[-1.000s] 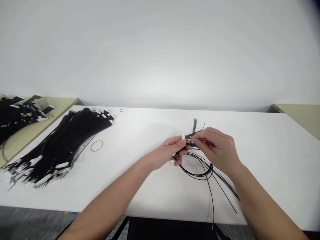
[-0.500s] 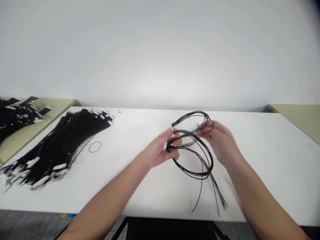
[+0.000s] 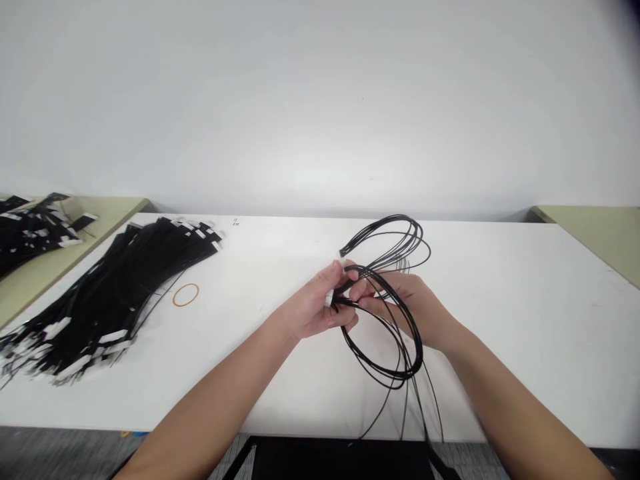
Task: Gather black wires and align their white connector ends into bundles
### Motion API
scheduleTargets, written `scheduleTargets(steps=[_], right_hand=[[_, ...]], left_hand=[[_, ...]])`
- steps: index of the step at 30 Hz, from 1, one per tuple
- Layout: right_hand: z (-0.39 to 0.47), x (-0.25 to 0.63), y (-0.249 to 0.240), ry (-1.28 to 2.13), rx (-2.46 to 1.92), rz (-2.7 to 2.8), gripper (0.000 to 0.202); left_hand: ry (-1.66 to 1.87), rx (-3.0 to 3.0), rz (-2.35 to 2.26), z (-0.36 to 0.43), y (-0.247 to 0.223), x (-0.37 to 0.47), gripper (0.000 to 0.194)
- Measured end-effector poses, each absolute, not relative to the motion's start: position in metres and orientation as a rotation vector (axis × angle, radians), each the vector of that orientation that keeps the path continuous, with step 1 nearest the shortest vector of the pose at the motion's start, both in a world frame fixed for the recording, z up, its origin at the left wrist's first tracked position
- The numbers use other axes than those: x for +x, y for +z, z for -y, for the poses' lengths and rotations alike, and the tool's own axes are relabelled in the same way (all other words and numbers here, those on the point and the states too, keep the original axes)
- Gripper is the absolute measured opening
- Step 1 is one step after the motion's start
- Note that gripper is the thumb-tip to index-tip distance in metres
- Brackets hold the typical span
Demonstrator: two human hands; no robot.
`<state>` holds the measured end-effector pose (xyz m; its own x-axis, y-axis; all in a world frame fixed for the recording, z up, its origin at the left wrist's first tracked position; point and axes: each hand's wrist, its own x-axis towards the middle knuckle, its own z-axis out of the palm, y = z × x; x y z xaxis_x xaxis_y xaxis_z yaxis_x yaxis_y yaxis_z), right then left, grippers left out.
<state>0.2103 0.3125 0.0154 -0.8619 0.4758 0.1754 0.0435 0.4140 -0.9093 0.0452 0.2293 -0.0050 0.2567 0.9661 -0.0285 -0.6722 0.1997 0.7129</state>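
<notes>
Looped black wires with white connectors form a wire harness (image 3: 416, 347), held above the white table. My left hand (image 3: 320, 303) is closed on its connector end; one white connector (image 3: 329, 298) shows at the palm and another white connector (image 3: 343, 264) by the thumb. My right hand (image 3: 400, 303) reaches in through the loops, its fingertips pinched on the wires close to my left fingers. One loop arches above the hands and a larger one hangs below. Loose wire ends trail down toward the table's front edge.
A large pile of black wire harnesses (image 3: 120, 287) with white connectors covers the left of the white table (image 3: 280, 247). Beside it lies an orange rubber band (image 3: 185, 295). More black harnesses (image 3: 37, 230) rest on the yellowish side table (image 3: 107, 208). A wall stands behind.
My right hand has moved left and down from the outer side of the loops to the wires beside my left hand. The loops and trailing ends have shifted; the left hand keeps its hold.
</notes>
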Motion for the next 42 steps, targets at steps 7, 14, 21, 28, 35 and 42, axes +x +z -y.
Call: scheduleTargets(steps=[7, 14, 21, 28, 35, 42], right_hand=[[-0.306, 0.209, 0.015, 1.414, -0.421, 2.282, 0.008], [-0.304, 0.205, 0.012, 1.085, -0.213, 2.235, 0.008], [-0.301, 0.205, 0.018, 0.975, -0.131, 2.306, 0.009], [-0.297, 0.206, 0.016, 0.949, -0.188, 2.352, 0.011], [-0.292, 0.205, 0.017, 1.165, -0.25, 2.249, 0.012], [-0.293, 0.204, 0.017, 1.108, -0.195, 2.174, 0.008]], left_hand=[[1.2, 0.679, -0.466, -0.229, -0.01, 0.045, 0.037], [1.194, 0.697, -0.372, -0.228, -0.01, 0.044, 0.035], [1.206, 0.716, -0.399, -0.228, -0.013, 0.045, 0.037], [1.189, 0.698, -0.444, -0.227, -0.016, 0.045, 0.039], [1.188, 0.713, -0.502, -0.226, -0.015, 0.045, 0.046], [1.207, 0.703, -0.526, -0.226, -0.016, 0.044, 0.045]])
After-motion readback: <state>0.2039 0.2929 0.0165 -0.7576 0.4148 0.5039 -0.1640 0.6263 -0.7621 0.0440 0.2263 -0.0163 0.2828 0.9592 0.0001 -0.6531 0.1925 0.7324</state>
